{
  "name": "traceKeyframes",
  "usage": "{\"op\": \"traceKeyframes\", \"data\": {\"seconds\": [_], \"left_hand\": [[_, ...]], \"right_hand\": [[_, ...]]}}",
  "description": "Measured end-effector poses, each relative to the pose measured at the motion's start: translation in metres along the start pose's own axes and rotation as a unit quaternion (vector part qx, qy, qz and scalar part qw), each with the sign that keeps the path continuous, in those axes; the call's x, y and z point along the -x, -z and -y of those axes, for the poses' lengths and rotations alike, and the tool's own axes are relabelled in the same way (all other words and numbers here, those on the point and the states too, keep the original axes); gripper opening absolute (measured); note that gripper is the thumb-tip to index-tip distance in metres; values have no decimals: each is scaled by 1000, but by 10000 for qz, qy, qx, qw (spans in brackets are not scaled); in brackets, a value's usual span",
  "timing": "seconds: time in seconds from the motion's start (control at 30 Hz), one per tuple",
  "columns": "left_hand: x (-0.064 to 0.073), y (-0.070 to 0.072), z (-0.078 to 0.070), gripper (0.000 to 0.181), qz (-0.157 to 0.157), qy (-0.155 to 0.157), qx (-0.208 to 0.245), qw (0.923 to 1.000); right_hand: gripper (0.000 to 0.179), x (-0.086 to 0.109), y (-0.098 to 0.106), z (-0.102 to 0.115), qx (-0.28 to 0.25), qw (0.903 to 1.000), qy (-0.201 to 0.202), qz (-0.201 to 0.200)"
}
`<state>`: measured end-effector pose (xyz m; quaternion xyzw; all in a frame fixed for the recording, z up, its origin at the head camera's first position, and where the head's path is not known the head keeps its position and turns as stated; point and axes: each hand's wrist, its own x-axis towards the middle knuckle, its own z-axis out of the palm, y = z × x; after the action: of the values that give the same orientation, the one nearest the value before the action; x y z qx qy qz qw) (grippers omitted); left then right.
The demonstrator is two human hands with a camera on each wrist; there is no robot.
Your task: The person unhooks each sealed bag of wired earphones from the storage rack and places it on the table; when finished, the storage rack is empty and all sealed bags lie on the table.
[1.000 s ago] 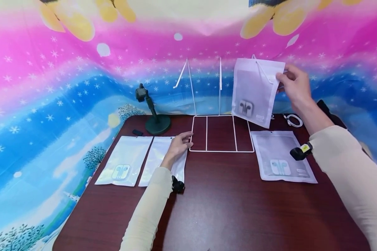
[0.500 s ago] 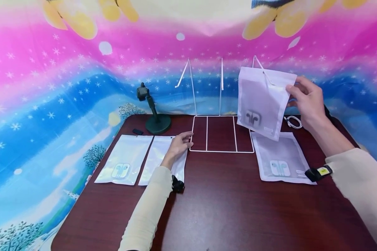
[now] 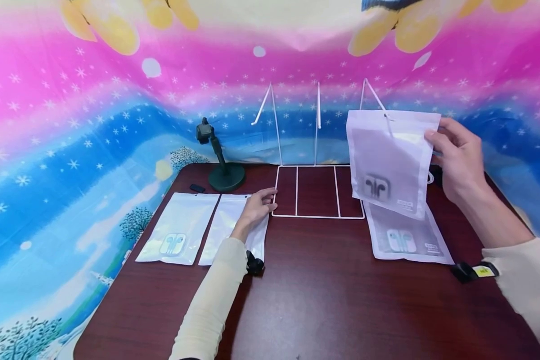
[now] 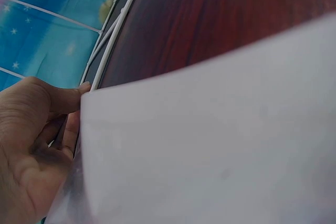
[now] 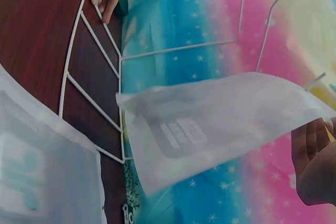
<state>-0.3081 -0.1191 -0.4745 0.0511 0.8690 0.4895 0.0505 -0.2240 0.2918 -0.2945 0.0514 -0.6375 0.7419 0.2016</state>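
A white wire display rack (image 3: 318, 217) stands on the table with upright arms at the back. My left hand (image 3: 254, 210) pinches its left base rod between thumb and fingers; the left wrist view shows the thumb tip on the wire. A white zip pouch (image 3: 389, 150) with an earphone case showing through hangs at the tip of the rack's right hook (image 3: 375, 95). My right hand (image 3: 462, 157) pinches the pouch's upper right edge. In the right wrist view the same pouch (image 5: 220, 114) is tilted, and the fingertips are partly hidden.
A similar pouch (image 3: 409, 240) lies below the held one, partly covered by it. Two more, a far-left pouch (image 3: 180, 225) and a pouch (image 3: 227, 210) under my left forearm, lie on the table. A dark green stand (image 3: 226, 175) and a small black object (image 3: 197, 188) are behind.
My right hand has drawn the pouch forward, right and down along the hook, from farther back to its tip. The left hand stays on the rack's base.
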Motion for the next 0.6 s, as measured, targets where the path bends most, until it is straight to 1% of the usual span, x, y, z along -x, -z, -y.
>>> {"op": "traceKeyframes", "data": {"seconds": [0.37, 0.5, 0.6], "left_hand": [[1, -1, -1, 50, -20, 79, 43, 10000], [0, -1, 0, 50, -16, 68, 52, 10000], [-1, -1, 1, 50, -20, 38, 46, 10000]], "right_hand": [[26, 16, 7, 10, -550, 9985, 73, -24], [25, 19, 9, 14, -816, 9965, 151, -42], [26, 20, 10, 16, -859, 9960, 212, -87]]}}
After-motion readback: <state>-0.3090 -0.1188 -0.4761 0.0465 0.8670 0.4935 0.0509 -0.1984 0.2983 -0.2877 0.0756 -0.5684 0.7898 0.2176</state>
